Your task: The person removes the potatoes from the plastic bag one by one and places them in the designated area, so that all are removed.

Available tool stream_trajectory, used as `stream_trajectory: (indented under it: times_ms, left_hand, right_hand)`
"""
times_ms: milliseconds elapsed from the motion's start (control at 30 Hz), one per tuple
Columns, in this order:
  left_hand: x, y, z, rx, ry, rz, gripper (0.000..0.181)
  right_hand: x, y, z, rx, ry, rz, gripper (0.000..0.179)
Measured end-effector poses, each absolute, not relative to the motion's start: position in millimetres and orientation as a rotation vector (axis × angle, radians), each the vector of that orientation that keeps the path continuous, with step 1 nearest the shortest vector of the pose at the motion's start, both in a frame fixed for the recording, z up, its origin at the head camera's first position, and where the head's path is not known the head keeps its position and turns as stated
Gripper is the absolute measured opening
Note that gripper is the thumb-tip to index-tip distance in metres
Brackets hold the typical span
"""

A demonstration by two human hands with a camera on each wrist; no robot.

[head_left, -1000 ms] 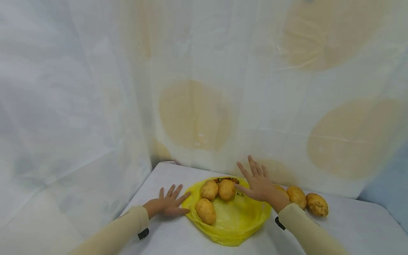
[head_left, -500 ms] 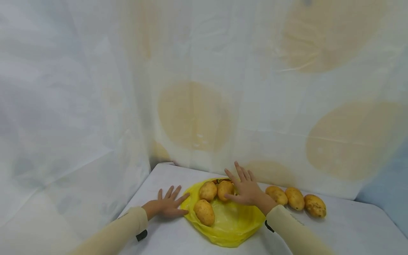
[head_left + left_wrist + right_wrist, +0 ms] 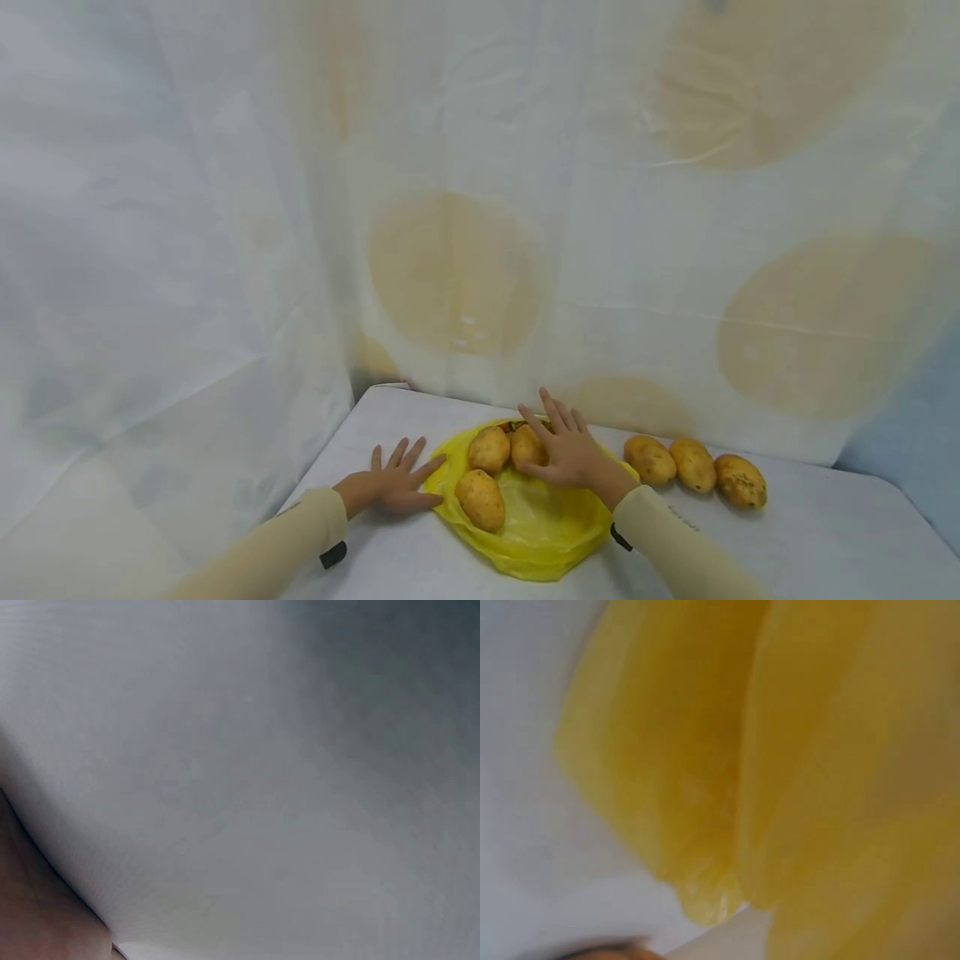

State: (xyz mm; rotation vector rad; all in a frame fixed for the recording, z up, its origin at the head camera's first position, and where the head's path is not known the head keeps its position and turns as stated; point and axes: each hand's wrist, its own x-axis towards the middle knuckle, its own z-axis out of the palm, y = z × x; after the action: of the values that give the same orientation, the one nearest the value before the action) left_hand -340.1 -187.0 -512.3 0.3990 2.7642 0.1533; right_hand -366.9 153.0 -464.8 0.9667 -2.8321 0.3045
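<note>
A yellow plastic bag (image 3: 547, 525) lies spread on the table, with three potatoes on it toward its left side. One potato (image 3: 481, 500) is nearest me, another (image 3: 490, 450) sits behind it, and the third potato (image 3: 527, 447) is partly covered by my right hand (image 3: 568, 454). That hand is spread with straight fingers over the bag's back right part; whether it touches the potato I cannot tell. Flat on the table, my left hand (image 3: 399, 486) has its fingers fanned out, thumb and forefinger at the bag's left edge. Yellow bag folds (image 3: 690, 750) fill much of the right wrist view.
Three more potatoes lie in a row right of the bag: a left one (image 3: 650, 460), a middle one (image 3: 693, 465) and a right one (image 3: 741, 482). The white table (image 3: 825, 533) meets a pale hanging sheet (image 3: 615, 208) with tan spots at its back edge.
My right hand has moved left and slightly toward me across the bag, covering more of the third potato and uncovering the row at the right. My left hand has stayed in place.
</note>
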Motion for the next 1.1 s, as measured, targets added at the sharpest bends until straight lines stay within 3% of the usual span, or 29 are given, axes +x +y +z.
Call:
stream_trajectory:
  times_ms: [167,433,1100]
  left_hand:
    - [-336,-186,-508,0.419,2.764,0.152,0.083]
    - [-335,-184,-506,0.425,2.768,0.142,0.082]
    - [-338,-185,-509,0.406,2.783,0.118,0.081]
  right_hand:
    - [-366,147,-474,1.020,-2.779,0.347,0.098]
    - [-370,144,-485,1.043,-2.678,0.410,0.090]
    - [-383,138,-499,0.901,-2.829,1.148,0.075]
